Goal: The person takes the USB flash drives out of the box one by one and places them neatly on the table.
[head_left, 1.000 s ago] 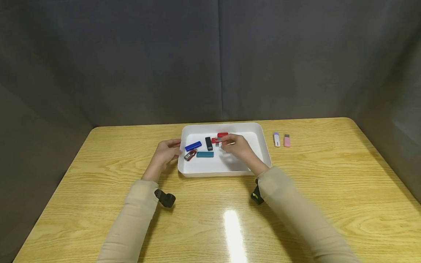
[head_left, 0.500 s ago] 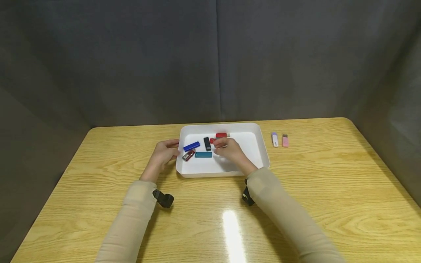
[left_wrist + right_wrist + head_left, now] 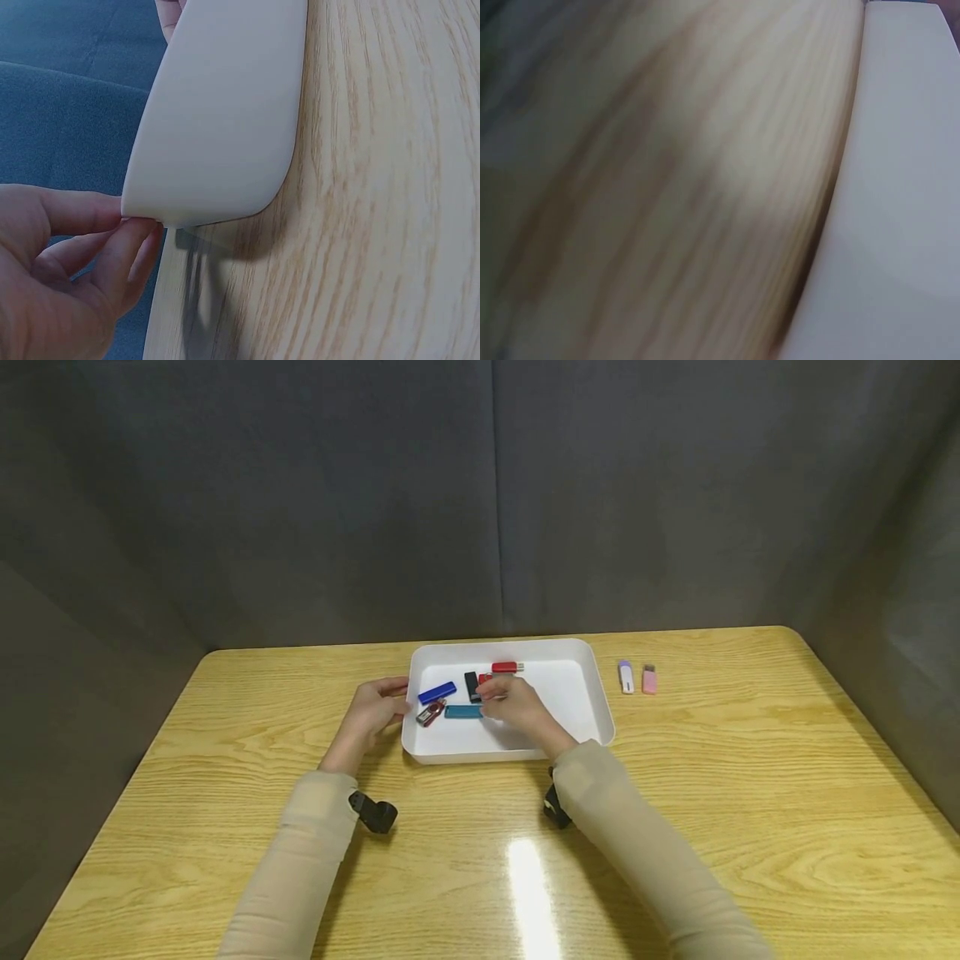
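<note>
In the head view a shallow white tray (image 3: 555, 747) holds several USB sticks. My left hand (image 3: 372, 708) pinches the tray's left wall; the left wrist view shows the thumb and fingers at its rim (image 3: 131, 214). My right hand (image 3: 517, 703) is inside the tray, fingertips by a black USB stick (image 3: 472, 686) and the right end of a teal one (image 3: 462, 712). What lies between or under those fingertips is hidden. Behind them are a partly covered red stick (image 3: 484, 677) and another red stick (image 3: 505, 667). A blue stick (image 3: 437, 692) and a brownish-red swivel stick (image 3: 431, 712) lie left.
Right of the tray, a white and lilac USB stick (image 3: 626, 677) and a pink one (image 3: 649, 680) lie on the wooden table (image 3: 712, 793). A dark curtain (image 3: 337, 527) stands behind. The right wrist view shows table and tray wall (image 3: 900, 180), no hand.
My right hand has moved left and slightly nearer inside the tray, toward the black and teal sticks. The silver plug seen by its fingertips earlier is now hidden. My left hand keeps its place.
</note>
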Motion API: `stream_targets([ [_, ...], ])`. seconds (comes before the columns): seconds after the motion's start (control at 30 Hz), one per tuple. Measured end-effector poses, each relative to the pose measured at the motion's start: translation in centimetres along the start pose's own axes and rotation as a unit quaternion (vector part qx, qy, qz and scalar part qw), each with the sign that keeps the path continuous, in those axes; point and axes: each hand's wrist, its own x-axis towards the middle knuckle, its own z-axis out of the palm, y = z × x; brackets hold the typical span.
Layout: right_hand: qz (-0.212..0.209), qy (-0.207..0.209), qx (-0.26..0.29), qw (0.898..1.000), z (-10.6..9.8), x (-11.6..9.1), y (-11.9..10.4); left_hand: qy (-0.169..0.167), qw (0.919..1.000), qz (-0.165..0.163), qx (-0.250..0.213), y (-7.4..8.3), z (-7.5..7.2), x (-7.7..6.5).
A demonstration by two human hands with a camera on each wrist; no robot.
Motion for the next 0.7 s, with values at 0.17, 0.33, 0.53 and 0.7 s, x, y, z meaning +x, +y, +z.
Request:
stream_targets([
  [0.17,-0.010,0.000,-0.017,1.000,0.5,0.1,0.0,0.001,1.0000,-0.001,-0.003,0.0,0.1,0.1],
  [0.33,0.002,0.005,-0.032,0.999,0.9,0.3,-0.1,0.002,1.0000,-0.001,-0.002,0.1,0.0,0.0],
  [0.53,0.014,0.013,-0.038,0.999,1.2,0.3,-0.2,0.001,1.0000,0.002,0.002,0.1,0.0,0.0],
  [0.7,0.014,0.020,-0.041,0.999,1.3,0.4,-0.2,0.001,1.0000,-0.004,-0.004,0.1,0.0,0.1],
])
